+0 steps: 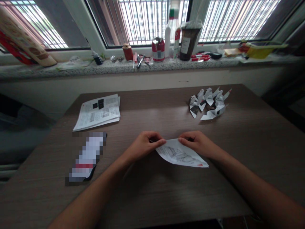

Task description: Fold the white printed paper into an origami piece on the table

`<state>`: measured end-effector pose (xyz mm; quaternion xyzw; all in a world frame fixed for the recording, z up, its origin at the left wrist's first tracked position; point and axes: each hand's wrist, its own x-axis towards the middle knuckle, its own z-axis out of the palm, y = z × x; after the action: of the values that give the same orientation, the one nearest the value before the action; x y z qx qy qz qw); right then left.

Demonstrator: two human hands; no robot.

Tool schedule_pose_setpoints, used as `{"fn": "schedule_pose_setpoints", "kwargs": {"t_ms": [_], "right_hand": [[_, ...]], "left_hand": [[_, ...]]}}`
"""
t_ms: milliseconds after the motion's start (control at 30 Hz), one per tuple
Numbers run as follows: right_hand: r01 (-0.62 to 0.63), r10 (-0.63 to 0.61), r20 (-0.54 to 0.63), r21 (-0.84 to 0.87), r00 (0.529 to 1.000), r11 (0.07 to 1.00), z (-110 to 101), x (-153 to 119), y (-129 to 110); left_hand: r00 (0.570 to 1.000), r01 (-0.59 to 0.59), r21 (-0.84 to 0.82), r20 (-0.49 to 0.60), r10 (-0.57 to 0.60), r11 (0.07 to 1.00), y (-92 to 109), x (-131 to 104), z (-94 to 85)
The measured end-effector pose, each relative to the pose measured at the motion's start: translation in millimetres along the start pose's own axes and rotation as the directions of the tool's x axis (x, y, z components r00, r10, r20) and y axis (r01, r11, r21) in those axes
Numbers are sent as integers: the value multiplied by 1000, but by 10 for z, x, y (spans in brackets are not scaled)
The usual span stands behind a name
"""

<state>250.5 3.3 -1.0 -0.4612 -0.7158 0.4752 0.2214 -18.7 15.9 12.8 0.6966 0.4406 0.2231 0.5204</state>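
Observation:
A sheet of printed paper [179, 155], white with grey drawings and a small red mark at its lower right corner, is held up over the middle of the table. My left hand [147, 143] pinches its upper left edge between thumb and fingers. The upper edge, farther right, is pinched by my right hand [194, 141]. A short stretch of paper shows between the two hands, and the rest slopes down toward me. The fingers behind the sheet are partly hidden.
A stack of printed sheets [100, 112] lies at the back left of the brown table [152, 105], with a blurred phone [87, 157] nearer me. Folded paper pieces [209, 103] sit at the back right. The windowsill [111, 67] holds a can [158, 50], bottles and a cup [188, 41].

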Motion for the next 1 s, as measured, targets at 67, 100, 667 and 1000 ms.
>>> {"fn": "schedule_pose_setpoints", "kwargs": {"t_ms": [67, 100, 667, 1000], "right_hand": [[-13, 13, -10, 15, 1000, 1000, -27, -1, 26], [-18, 18, -11, 20, 1000, 1000, -37, -2, 35], [-63, 63, -7, 28, 998, 998, -47, 13, 58], [-44, 43, -36, -24, 998, 999, -40, 33, 105]], "left_hand": [[999, 13, 22, -32, -13, 1000, -3, 3, -38], [999, 23, 29, -38, -22, 999, -4, 3, -57], [996, 78, -15, -42, -79, 997, -33, 2, -109], [996, 79, -92, -33, -82, 993, -93, 47, -128]]}}
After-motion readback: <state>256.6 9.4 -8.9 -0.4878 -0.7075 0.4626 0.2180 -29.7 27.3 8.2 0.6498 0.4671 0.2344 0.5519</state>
